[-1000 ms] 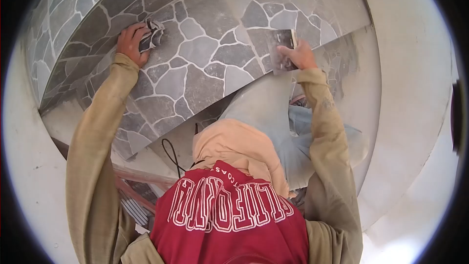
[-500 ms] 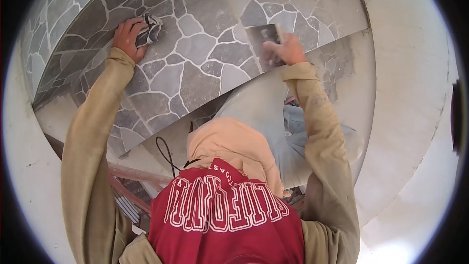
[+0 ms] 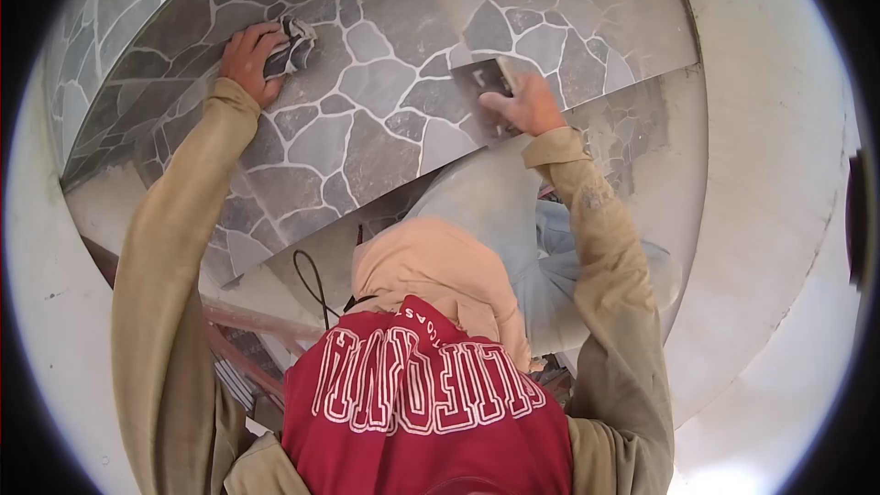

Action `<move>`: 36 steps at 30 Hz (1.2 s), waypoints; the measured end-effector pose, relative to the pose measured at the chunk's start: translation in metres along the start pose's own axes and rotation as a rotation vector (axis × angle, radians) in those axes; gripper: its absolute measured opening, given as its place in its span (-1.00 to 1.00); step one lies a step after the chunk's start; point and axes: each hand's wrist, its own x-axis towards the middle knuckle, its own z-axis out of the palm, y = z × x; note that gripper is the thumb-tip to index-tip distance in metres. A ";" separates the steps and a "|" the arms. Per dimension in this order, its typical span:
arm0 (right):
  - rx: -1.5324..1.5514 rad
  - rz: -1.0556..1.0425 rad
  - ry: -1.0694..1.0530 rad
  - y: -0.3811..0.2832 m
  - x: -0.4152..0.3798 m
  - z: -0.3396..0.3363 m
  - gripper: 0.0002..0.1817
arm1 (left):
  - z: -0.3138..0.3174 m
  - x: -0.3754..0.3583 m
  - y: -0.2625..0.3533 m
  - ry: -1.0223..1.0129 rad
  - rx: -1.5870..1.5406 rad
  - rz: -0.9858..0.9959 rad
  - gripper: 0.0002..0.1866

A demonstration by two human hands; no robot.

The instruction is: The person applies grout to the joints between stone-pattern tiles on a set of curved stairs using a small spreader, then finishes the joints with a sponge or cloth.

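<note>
Left hand (image 3: 246,62) clamped on a crumpled grey rag (image 3: 291,49) at far left of the stone-pattern wall (image 3: 385,128), right hand (image 3: 527,105) gripping a flat metal scraper (image 3: 483,82) pressed on it, blade grey and smeared.

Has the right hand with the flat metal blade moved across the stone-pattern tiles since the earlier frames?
Yes. The right hand and its metal scraper have slid leftward along the stone-pattern tile surface, away from its right edge, judged against the white joint lines.
</note>
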 end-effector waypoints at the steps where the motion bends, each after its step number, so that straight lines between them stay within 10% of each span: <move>1: 0.036 -0.004 0.054 0.005 0.003 -0.003 -0.63 | 0.004 0.003 -0.003 0.003 -0.003 0.005 -0.48; 2: 0.099 0.266 -0.020 0.011 0.009 -0.016 -0.61 | 0.005 0.003 -0.003 0.016 -0.008 0.012 -0.48; 5: -0.160 -0.131 0.081 0.024 0.006 0.003 -0.66 | 0.000 -0.004 -0.002 0.009 0.014 -0.001 -0.46; 6: -0.034 0.120 -0.113 0.025 0.006 0.010 -0.67 | -0.001 0.000 0.001 0.012 0.024 0.001 -0.45; 19: -0.023 0.161 0.004 0.035 0.007 -0.009 -0.60 | 0.007 -0.003 -0.004 0.003 0.008 -0.009 -0.42; 25: -0.276 -0.225 0.020 0.041 0.016 0.012 -0.58 | 0.001 0.003 0.002 0.028 -0.009 0.036 -0.45; 26: -0.041 0.053 -0.091 0.005 0.012 -0.014 -0.57 | 0.001 0.002 0.002 0.029 -0.003 0.028 -0.45; 36: -0.010 0.237 -0.016 0.043 -0.020 -0.005 -0.57 | 0.000 0.003 0.005 0.000 0.028 0.019 -0.46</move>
